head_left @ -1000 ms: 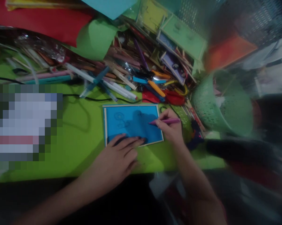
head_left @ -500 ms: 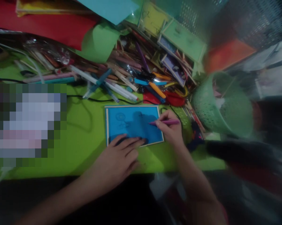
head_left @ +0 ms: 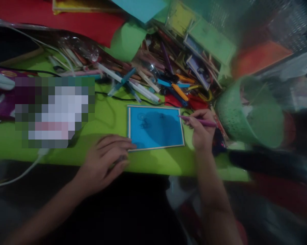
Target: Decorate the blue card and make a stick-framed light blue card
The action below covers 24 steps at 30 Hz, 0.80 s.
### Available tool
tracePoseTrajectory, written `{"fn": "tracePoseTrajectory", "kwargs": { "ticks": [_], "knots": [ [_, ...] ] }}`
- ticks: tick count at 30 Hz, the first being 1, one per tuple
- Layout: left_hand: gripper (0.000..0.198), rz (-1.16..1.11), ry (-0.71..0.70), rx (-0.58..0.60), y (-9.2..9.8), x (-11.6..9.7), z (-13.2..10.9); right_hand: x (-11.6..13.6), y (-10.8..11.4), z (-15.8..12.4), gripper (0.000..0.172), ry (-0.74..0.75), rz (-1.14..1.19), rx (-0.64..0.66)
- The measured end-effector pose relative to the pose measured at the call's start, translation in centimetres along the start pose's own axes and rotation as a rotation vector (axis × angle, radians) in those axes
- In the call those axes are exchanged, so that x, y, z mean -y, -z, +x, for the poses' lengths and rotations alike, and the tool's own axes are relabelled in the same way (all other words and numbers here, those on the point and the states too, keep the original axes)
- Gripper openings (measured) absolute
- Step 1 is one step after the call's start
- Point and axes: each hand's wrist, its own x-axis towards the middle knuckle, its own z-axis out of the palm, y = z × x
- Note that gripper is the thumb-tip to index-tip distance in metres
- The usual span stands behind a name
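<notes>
A blue card [head_left: 155, 127] with a pale border lies flat on the green table [head_left: 109, 119], with small dark drawings near its top left. My right hand [head_left: 201, 131] sits just right of the card, fingers pinched round a pink pen [head_left: 198, 120] whose tip hovers at the card's upper right corner. My left hand [head_left: 106, 160] rests flat on the table at the card's lower left corner, fingers spread, fingertips touching its edge.
A heap of pens, sticks and cutters [head_left: 153, 80] lies behind the card, with red [head_left: 74, 20] and green paper sheets [head_left: 125, 41] beyond. A green perforated basket [head_left: 247, 112] leans at the right. A black cable [head_left: 112, 97] and a white cable [head_left: 20, 173] cross the table.
My left hand slid off the card to its lower left corner. My right hand drew the pen back from the card's middle to its right edge. The view shifted left.
</notes>
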Motion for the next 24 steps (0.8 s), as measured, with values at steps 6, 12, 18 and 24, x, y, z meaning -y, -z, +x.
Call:
{"fn": "tracePoseTrajectory", "kwargs": {
  "ticks": [6,12,18,24],
  "knots": [
    [0.017,0.152,0.008,0.1,1.0,0.5,0.0,0.9,0.0,-0.3,0.014,-0.01,0.039,-0.052],
    [0.024,0.159,-0.048,0.217,0.5,0.8,0.5,3.3,-1.3,-2.8,0.022,-0.076,0.031,0.086],
    [0.032,0.19,-0.047,0.235,0.2,1.0,0.3,2.9,-4.2,-5.7,0.023,-0.191,0.079,0.151],
    [0.026,0.172,-0.047,0.232,0.3,1.1,0.4,1.9,-5.1,-6.1,0.022,-0.25,0.118,0.113]
  ]
}}
